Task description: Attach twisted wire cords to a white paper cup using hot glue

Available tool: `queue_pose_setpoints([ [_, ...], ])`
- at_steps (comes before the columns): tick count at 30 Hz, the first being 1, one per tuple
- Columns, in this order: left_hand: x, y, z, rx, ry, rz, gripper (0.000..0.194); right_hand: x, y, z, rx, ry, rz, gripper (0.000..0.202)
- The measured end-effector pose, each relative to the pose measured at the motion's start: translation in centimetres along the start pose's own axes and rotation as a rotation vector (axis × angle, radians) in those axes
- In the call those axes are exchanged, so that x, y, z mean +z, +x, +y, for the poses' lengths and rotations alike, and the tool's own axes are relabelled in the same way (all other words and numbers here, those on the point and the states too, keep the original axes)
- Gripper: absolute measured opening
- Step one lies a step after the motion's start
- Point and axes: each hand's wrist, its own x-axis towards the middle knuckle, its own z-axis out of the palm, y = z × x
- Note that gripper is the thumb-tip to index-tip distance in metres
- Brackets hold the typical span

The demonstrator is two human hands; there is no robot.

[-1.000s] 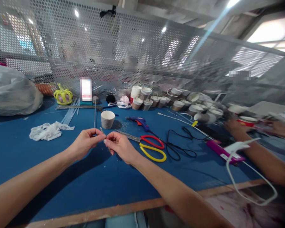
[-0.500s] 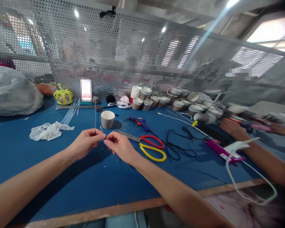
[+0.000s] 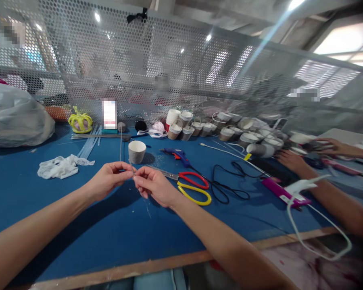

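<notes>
Over the blue table [image 3: 78, 225], my left hand [image 3: 107, 179] and my right hand [image 3: 154, 186] meet fingertip to fingertip. Both pinch a thin grey wire [image 3: 121, 147] that stands up from my left fingers. A short end of it pokes out between the two hands, and a faint strand hangs below my right hand. Just behind the hands stands a small paper cup [image 3: 137, 151]. Red and yellow scissors [image 3: 191, 186] lie right of my right hand.
A blue glue gun [image 3: 178, 155] with black cord, white crumpled plastic [image 3: 59, 166], a yellow crown [image 3: 80, 121], long rods [image 3: 90, 141] and several paper cups [image 3: 230, 131] line the back. Another person's hands [image 3: 293, 161] work at right. Perforated metal mesh [image 3: 169, 68] walls the far edge.
My hands stay almost in place, the fingers shifting slightly on the wire. The other person's far hand has moved up and away at the right.
</notes>
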Motion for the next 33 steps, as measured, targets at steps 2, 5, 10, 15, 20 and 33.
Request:
queue_pose_setpoints([
  [2, 0.02, 0.01, -0.03, -0.003, 0.032, 0.025, 0.019, 0.1, 0.0, 0.13, -0.028, -0.046, 0.037, 0.024],
  [5, 0.12, -0.02, -0.11, -0.007, 0.05, 0.053, 0.019, 0.27, -0.04, 0.17, -0.051, -0.112, 0.061, 0.021],
  [10, 0.4, -0.18, -0.17, 0.004, 0.068, 0.074, 0.02, 0.47, -0.11, 0.17, -0.067, -0.234, 0.08, 0.021],
  [15, 0.34, -0.29, 0.32, -0.029, 0.041, 0.026, 0.02, 0.18, -0.18, 0.04, 0.004, -0.179, 0.007, 0.026],
  [20, -0.02, -0.24, 0.55, -0.063, -0.01, -0.038, 0.019, -0.16, -0.2, -0.03, 0.079, -0.023, -0.133, 0.023],
  [33, 0.23, -0.11, -0.16, -0.063, -0.075, 0.016, 0.022, 0.64, -0.22, 0.24, -0.052, -0.255, 0.061, 0.026],
])
